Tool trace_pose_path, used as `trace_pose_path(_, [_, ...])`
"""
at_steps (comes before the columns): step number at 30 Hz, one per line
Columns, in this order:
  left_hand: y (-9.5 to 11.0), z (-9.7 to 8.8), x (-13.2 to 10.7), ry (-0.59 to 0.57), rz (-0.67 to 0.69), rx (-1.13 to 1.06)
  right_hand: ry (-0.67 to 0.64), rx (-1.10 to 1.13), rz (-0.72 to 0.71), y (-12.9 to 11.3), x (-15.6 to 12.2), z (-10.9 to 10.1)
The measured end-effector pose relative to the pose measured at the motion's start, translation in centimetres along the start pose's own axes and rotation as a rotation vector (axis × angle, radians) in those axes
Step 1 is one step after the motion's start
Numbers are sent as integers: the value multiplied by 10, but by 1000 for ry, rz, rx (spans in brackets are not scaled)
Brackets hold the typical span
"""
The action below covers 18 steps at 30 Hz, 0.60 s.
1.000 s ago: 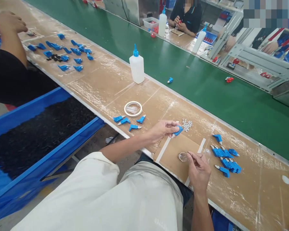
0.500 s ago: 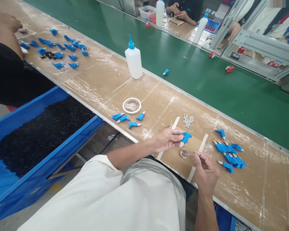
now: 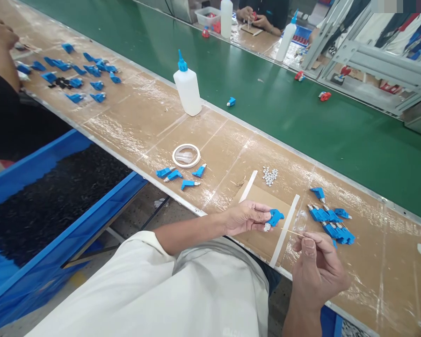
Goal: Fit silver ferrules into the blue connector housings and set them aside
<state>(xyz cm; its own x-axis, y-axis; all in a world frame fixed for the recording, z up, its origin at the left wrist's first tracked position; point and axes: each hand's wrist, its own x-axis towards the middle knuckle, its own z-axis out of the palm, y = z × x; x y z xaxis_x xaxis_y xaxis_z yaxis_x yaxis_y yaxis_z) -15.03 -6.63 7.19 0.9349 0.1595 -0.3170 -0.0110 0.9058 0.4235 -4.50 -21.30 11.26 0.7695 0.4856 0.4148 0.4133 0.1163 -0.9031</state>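
My left hand [image 3: 249,217] pinches a small blue plastic part [image 3: 276,217] with a white tip, held above a piece of cardboard. Between the thumb and fingers of my right hand [image 3: 321,267] is a thin stick [image 3: 295,232], its point directed at the blue part and close to it. I cannot tell whether they touch. The small clear dish on the cardboard [image 3: 263,245] is hidden by my left hand and the part. Just beyond my right hand lies a cluster of blue parts [image 3: 331,220]. Small grey pieces [image 3: 270,176] sit in a pile behind the cardboard.
A roll of white tape [image 3: 186,156] lies by several blue parts [image 3: 180,175] on the left. A white squeeze bottle [image 3: 188,91] stands near the green belt [image 3: 266,112]. Another person's arm [image 3: 0,61] is at far left, above a blue bin [image 3: 65,150] of black pieces.
The stick has come away from the clear dish as my right hand moved right and nearer my body. My left hand has lowered the blue part over the dish. The view has shifted slightly.
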Motion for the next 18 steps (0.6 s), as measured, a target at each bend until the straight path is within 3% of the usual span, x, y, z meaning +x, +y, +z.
trace_pose_path(7, [-2, 3, 0, 30, -26, 8, -62, -217, -234, 0, -4, 0])
trace_pose_path(18, [-2, 0, 2, 27, -29, 26, -150, -277, -275, 7, -3, -1])
